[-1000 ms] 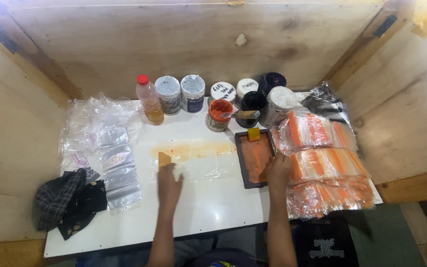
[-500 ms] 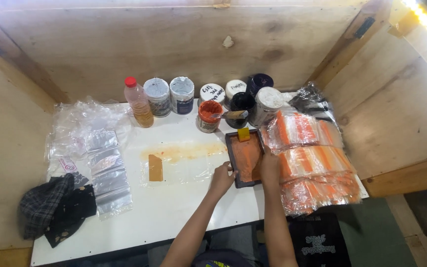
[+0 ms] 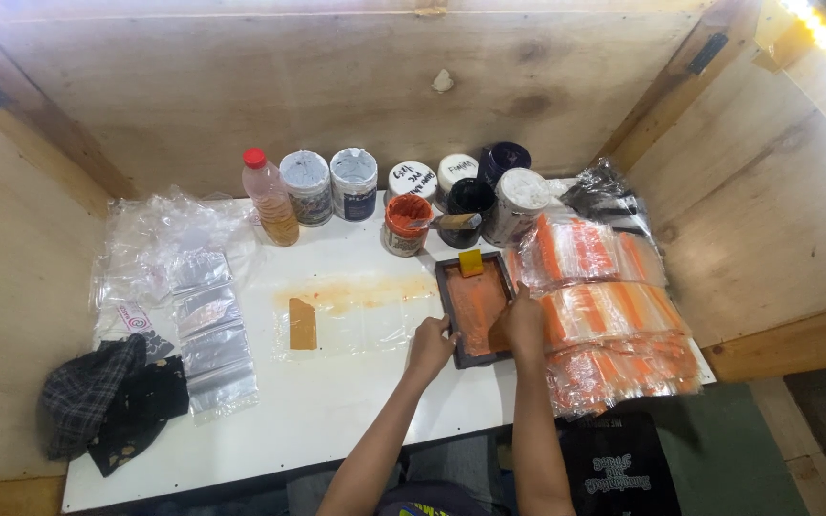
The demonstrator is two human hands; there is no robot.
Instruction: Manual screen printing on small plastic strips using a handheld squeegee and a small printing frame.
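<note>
Gripping a small dark-framed printing screen at its near end, a person worked with both bare hands at a white table set inside a plywood booth. The left hand held the frame's near left corner, its fingers curled over the edge; the right hand lay on the right side of the frame, fingers together and pointing away from the body, though whether they pinched the frame or merely pressed on it could not be told. The screen, its mesh coated in orange ink, lay flat on the table between the two hands, reaching away from the fingertips toward the row of jars. A yellow block sat at the screen's far end. Just beside the right hand, stacks of clear bags with orange print were piled along the table's right edge. To the left of the screen lay a clear plastic sheet smeared with orange, a brown card resting on it. Behind stood an open pot of orange ink, several lidded jars and a bottle with a red cap. Unprinted clear bags and a dark cloth lay at the far left.
</note>
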